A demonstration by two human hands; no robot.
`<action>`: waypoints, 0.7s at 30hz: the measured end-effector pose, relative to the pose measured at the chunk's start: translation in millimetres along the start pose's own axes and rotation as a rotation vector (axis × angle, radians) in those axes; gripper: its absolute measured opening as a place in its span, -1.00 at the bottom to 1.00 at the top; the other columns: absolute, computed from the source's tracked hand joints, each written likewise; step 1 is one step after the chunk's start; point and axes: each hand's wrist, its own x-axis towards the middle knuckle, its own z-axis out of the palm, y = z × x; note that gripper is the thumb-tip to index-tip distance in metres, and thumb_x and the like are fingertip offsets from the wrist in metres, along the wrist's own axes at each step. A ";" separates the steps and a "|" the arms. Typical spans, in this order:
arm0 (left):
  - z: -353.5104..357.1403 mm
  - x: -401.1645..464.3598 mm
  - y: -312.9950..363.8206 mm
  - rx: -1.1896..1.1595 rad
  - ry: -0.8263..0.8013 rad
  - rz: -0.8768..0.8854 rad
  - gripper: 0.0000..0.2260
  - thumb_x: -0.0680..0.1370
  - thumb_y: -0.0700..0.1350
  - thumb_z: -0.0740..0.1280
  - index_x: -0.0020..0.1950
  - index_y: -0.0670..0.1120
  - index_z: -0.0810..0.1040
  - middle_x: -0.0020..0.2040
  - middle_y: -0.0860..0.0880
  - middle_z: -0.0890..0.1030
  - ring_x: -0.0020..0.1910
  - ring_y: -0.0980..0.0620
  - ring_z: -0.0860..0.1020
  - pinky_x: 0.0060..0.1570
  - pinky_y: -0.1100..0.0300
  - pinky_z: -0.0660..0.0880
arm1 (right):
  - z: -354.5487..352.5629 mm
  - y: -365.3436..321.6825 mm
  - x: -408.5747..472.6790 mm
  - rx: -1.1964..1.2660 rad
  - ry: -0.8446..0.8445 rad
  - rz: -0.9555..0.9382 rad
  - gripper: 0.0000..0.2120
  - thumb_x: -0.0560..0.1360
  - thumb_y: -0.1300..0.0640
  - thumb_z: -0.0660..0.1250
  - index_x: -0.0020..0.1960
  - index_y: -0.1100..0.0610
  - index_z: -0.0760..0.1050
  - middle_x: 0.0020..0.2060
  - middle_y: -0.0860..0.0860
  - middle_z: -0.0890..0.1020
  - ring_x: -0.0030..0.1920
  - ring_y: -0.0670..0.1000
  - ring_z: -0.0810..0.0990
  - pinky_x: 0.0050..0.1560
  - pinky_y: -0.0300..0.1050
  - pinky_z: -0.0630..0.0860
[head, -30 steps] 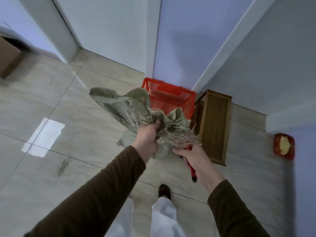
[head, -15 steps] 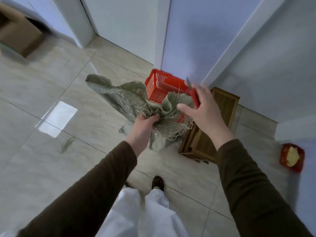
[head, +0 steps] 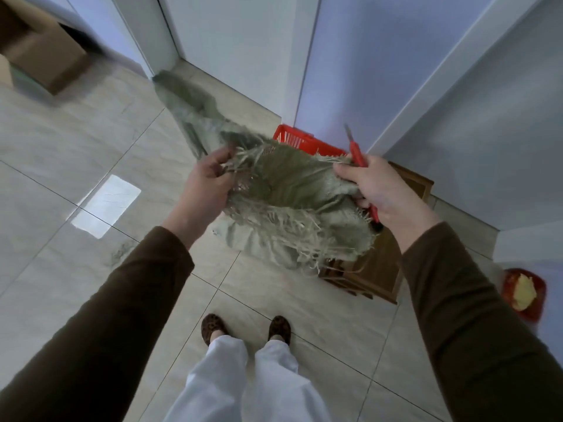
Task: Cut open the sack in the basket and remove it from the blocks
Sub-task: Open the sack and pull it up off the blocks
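A frayed grey-green sack [head: 292, 208] hangs in the air in front of me, spread between both hands, one end trailing up to the left. My left hand [head: 210, 184] grips its frayed left edge. My right hand [head: 374, 187] pinches the sack's right edge and also holds a red utility knife [head: 358, 156], blade pointing up. The red basket [head: 301, 141] stands on the floor behind the sack, mostly hidden by it. No blocks are visible.
A wooden stool [head: 384, 263] stands to the right of the basket, under the sack. A red dish [head: 522, 293] with something yellow lies at the right wall. A cardboard box [head: 42, 59] sits at the far left. My two feet [head: 246, 328] stand on the tiled floor.
My right hand, knife blade now pointing up, has come onto the sack's right edge. Both hands have pulled the bunched sack apart and raised it.
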 end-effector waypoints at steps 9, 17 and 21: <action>37.3 -45.2 -19.6 -0.244 0.302 -0.645 0.07 0.38 0.05 0.65 0.69 0.00 0.03 0.62 -0.21 0.28 0.51 -0.14 0.39 0.47 -0.14 0.35 | 31.5 25.3 4.1 -0.066 0.084 -0.010 -0.89 0.60 -0.02 0.44 -0.08 -0.09 0.55 -0.38 -0.27 0.64 -0.40 -0.25 0.54 -0.27 -0.21 0.34; 113.3 -56.7 -22.1 -0.531 0.085 -0.892 -0.42 0.55 -0.08 0.54 0.49 -0.26 0.45 0.19 -0.23 0.70 -0.08 -0.09 0.73 -0.23 0.09 0.68 | 50.3 39.7 -11.2 -0.054 0.052 -0.069 -0.83 0.62 -0.05 0.37 -0.09 0.00 0.60 -0.38 -0.19 0.61 -0.35 -0.18 0.59 -0.19 -0.14 0.48; 107.9 -73.1 -42.8 -0.462 0.066 -0.908 -0.97 0.63 -0.26 0.39 -0.01 -0.20 0.59 -0.25 -0.07 0.65 -0.35 0.04 0.59 -0.47 0.21 0.58 | 31.6 37.8 -6.1 -0.094 0.061 -0.066 -0.83 0.61 -0.10 0.36 -0.13 -0.08 0.54 -0.49 -0.21 0.46 -0.48 -0.16 0.43 -0.33 -0.11 0.42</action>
